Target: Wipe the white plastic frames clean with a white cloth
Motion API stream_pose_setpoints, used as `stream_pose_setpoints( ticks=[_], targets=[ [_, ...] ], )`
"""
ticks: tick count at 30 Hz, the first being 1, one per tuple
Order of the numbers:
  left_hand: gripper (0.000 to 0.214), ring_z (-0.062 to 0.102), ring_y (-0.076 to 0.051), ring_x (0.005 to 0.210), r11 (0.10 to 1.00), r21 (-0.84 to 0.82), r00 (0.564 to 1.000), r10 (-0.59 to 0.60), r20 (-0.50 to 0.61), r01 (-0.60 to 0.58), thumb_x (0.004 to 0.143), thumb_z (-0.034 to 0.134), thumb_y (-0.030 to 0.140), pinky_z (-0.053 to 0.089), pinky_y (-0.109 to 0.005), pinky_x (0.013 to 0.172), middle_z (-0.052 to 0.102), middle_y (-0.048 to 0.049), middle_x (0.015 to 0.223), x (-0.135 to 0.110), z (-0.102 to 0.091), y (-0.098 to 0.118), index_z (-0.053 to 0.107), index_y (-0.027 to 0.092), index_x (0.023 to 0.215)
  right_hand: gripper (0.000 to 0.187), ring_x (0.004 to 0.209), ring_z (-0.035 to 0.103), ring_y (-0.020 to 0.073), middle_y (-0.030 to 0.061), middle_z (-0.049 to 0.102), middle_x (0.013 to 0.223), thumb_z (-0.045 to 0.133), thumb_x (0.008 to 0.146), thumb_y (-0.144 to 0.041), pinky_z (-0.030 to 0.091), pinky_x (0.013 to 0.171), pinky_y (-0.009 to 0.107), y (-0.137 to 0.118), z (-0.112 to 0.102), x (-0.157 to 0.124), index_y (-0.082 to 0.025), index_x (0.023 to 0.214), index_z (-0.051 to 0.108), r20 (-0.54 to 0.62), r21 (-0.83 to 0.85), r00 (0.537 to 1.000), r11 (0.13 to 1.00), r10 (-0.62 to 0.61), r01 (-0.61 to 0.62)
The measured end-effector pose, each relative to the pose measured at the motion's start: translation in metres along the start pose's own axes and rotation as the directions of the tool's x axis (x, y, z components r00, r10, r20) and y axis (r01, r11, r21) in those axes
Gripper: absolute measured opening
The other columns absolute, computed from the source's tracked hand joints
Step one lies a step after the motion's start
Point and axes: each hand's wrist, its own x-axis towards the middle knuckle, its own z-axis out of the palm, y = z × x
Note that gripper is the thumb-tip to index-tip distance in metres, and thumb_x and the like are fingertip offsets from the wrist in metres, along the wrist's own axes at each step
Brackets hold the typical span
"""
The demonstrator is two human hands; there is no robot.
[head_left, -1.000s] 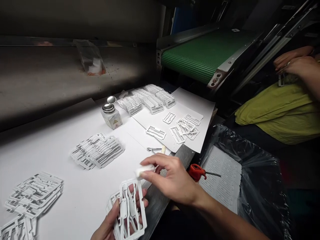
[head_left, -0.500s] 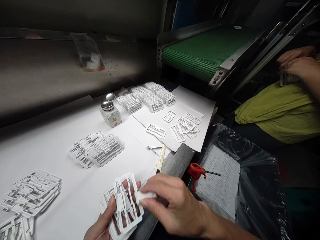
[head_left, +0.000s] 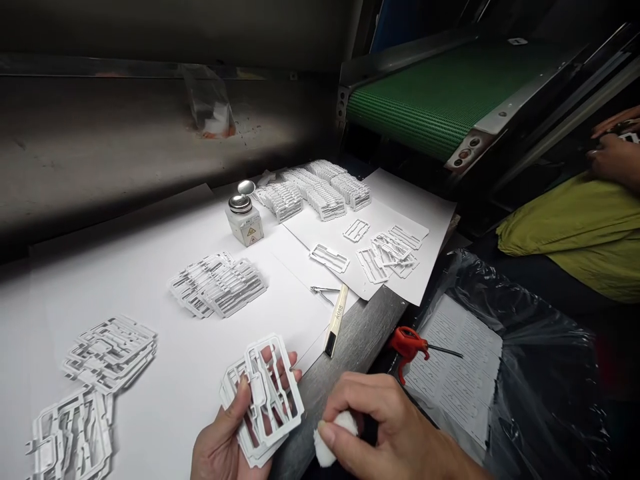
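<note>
My left hand is shut on a small stack of white moulded plastic frames, with its fingers showing through their openings. My right hand pinches a white cotton wad and sits low beside the table's front edge, apart from the frames. Looser piles of similar frames lie on the white table surface to the left. Nearest my right hand are a cream utility knife and a pair of metal tweezers.
A solvent dispenser bottle stands beyond the piles, near neat rows of frames on white paper sheets. A red-handled tool rests by a black bag. A green conveyor belt runs behind. A co-worker's hands are at right, above an olive cloth.
My right hand has drawn back down and to the right with the cotton wad, away from the frames. The view has swung, shifting everything rightward, and the utility knife now shows fully.
</note>
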Motion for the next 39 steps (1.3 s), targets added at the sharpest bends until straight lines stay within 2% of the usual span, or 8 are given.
stream_pose_setpoints(
  ticks=[5, 11, 21, 25, 29, 34, 37, 39],
  targets=[
    [0.030, 0.048, -0.037, 0.106, 0.998, 0.062, 0.999, 0.001, -0.036, 0.001, 0.081, 0.051, 0.016, 0.047, -0.046, 0.080, 0.055, -0.0258, 0.113, -0.002, 0.006, 0.002, 0.061, 0.011, 0.109, 0.003, 0.048, 0.045, 0.0082, -0.0027, 0.051, 0.055, 0.058, 0.071, -0.019, 0.035, 0.050, 0.019, -0.004, 0.010, 0.001, -0.016, 0.071, 0.058, 0.020, -0.154, 0.999, 0.987, 0.037, -0.033],
    [0.031, 0.044, -0.043, 0.110, 0.993, 0.119, 0.994, -0.008, -0.107, 0.021, 0.077, 0.057, 0.015, 0.049, -0.055, 0.077, 0.055, -0.0257, 0.116, -0.006, 0.017, 0.005, 0.061, 0.007, 0.107, 0.029, 0.067, 0.055, 0.0199, -0.0003, 0.060, 0.070, 0.065, 0.067, -0.033, 0.041, 0.059, 0.024, -0.014, 0.026, 0.005, -0.028, 0.095, 0.057, 0.085, -0.374, 0.975, 0.913, 0.206, -0.161],
    [0.034, 0.049, -0.041, 0.105, 0.995, 0.100, 0.997, -0.009, -0.079, 0.017, 0.077, 0.056, 0.012, 0.045, -0.055, 0.083, 0.058, -0.0250, 0.112, -0.002, 0.009, 0.002, 0.059, 0.008, 0.110, 0.027, 0.073, 0.061, 0.0303, 0.0063, 0.066, 0.077, 0.059, 0.072, -0.031, 0.046, 0.067, 0.038, -0.035, 0.022, 0.024, -0.023, 0.097, 0.054, 0.226, -0.530, 0.896, 0.820, 0.382, -0.215],
    [0.036, 0.050, -0.035, 0.107, 0.998, -0.001, 0.993, -0.061, -0.098, 0.061, 0.076, 0.057, 0.010, 0.043, -0.048, 0.090, 0.060, -0.0147, 0.113, -0.004, 0.009, 0.002, 0.059, 0.016, 0.112, 0.025, 0.061, 0.062, 0.0259, 0.0055, 0.066, 0.067, 0.062, 0.070, -0.031, 0.045, 0.058, 0.031, -0.033, 0.026, 0.025, -0.020, 0.091, 0.054, 0.208, -0.556, 0.938, 0.823, 0.277, -0.119],
    [0.047, 0.052, -0.027, 0.106, 0.976, -0.170, 0.966, -0.170, -0.194, 0.138, 0.075, 0.061, 0.011, 0.045, -0.035, 0.090, 0.061, -0.0063, 0.114, -0.006, 0.018, 0.004, 0.053, 0.022, 0.120, 0.018, 0.051, 0.059, 0.0223, 0.0022, 0.062, 0.058, 0.062, 0.069, -0.028, 0.039, 0.050, 0.027, -0.020, 0.034, 0.018, -0.020, 0.081, 0.054, 0.043, -0.587, 0.996, 0.808, 0.080, -0.039],
    [0.027, 0.058, -0.027, 0.097, 0.999, -0.029, 0.985, -0.020, -0.173, 0.015, 0.084, 0.050, 0.019, 0.052, -0.035, 0.077, 0.063, -0.0148, 0.107, 0.000, 0.021, 0.002, 0.061, 0.013, 0.107, 0.011, 0.046, 0.053, 0.0145, 0.0004, 0.055, 0.054, 0.046, 0.080, -0.022, 0.033, 0.047, 0.025, -0.008, 0.021, 0.011, -0.016, 0.079, 0.055, -0.133, -0.336, 0.989, 0.942, -0.064, 0.016],
    [0.032, 0.063, -0.025, 0.088, 0.995, 0.049, 0.983, 0.094, -0.159, -0.087, 0.088, 0.041, 0.031, 0.054, -0.034, 0.069, 0.066, -0.0146, 0.099, 0.002, 0.020, -0.001, 0.065, 0.013, 0.099, 0.023, 0.038, 0.036, 0.0078, -0.0049, 0.038, 0.046, 0.042, 0.086, -0.031, 0.024, 0.039, 0.021, -0.003, 0.008, 0.011, -0.015, 0.075, 0.054, -0.196, 0.051, 0.972, 0.992, 0.127, -0.120],
    [0.036, 0.062, -0.025, 0.089, 0.997, 0.011, 0.985, 0.072, -0.157, -0.072, 0.087, 0.042, 0.039, 0.053, -0.033, 0.071, 0.067, -0.0142, 0.098, 0.001, 0.022, -0.001, 0.066, 0.015, 0.100, 0.029, 0.036, 0.032, 0.0061, -0.0062, 0.036, 0.044, 0.046, 0.086, -0.040, 0.023, 0.036, 0.018, 0.001, 0.007, 0.012, -0.014, 0.075, 0.054, -0.082, 0.353, 0.945, 0.896, 0.317, -0.270]
  ],
)
